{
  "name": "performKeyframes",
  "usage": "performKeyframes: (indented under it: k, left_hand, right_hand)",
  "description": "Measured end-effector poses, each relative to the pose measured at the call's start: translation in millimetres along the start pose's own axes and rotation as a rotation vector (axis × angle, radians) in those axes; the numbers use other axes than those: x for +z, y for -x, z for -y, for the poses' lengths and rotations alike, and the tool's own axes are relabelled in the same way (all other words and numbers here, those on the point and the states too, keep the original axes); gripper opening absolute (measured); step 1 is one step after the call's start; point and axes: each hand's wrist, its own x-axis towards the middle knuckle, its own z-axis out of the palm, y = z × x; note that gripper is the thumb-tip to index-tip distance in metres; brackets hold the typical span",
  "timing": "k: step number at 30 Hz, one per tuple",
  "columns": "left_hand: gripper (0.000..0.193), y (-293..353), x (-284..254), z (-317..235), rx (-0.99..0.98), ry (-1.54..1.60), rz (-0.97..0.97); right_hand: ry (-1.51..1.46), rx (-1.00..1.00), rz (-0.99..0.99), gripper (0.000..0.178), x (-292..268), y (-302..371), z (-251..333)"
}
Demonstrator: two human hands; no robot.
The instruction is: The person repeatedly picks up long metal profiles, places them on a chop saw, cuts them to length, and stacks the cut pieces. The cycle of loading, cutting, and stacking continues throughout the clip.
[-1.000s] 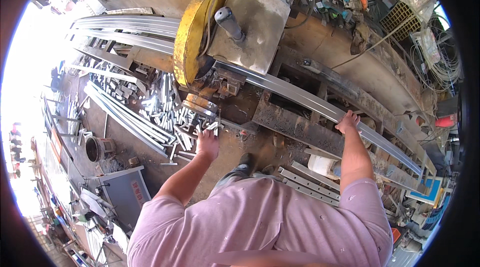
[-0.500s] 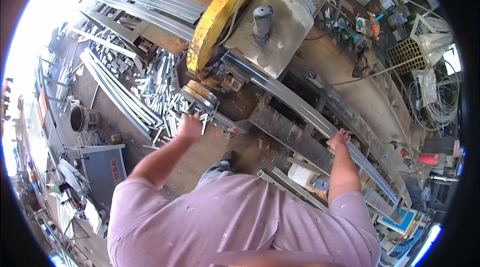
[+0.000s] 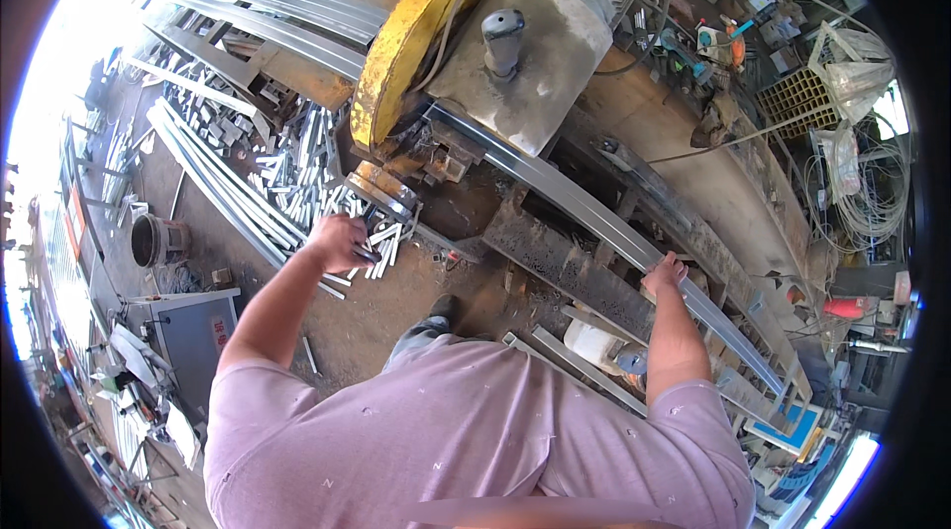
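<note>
My left hand (image 3: 337, 241) is closed around a dark handle (image 3: 368, 255), mostly covered by my fingers, beside the round metal handwheel (image 3: 382, 190) of a clamp. My right hand (image 3: 665, 274) grips long silver metal profiles (image 3: 584, 206), which lie side by side and slant from the cut-off saw down to the right. Above the clamp stands the saw's worn yellow blade guard (image 3: 411, 49). A grey upright handle (image 3: 502, 42) rises from the dusty machine body (image 3: 535, 63). The blade and the profiles' far ends are hidden under the guard.
Short silver offcuts (image 3: 307, 167) lie heaped on the floor at left, with long thin strips (image 3: 223, 187) beside them. More profiles (image 3: 277, 9) rest beyond the saw. A bucket (image 3: 158, 240) and grey cabinet (image 3: 196, 329) stand at left; a white container (image 3: 592, 343) sits below the rail.
My left hand has swung left and slightly up beside the handwheel, and the dark handle now shows by its fingers. My right hand stays on the profiles. The whole view has shifted slightly.
</note>
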Motion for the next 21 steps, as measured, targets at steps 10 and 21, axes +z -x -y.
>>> performKeyframes:
  k: [10, 21]
  left_hand:
    - [0.031, -26, 19, -75, -0.303, -0.473, 0.250]
    - [0.028, -16, 31, -65, -0.348, -0.448, 0.167]
  right_hand:
    - [-0.032, 0.011, -0.025, 0.068, 2, -2, -3]
    - [-0.067, -0.009, 0.005, 0.075, 3, 4, 19]
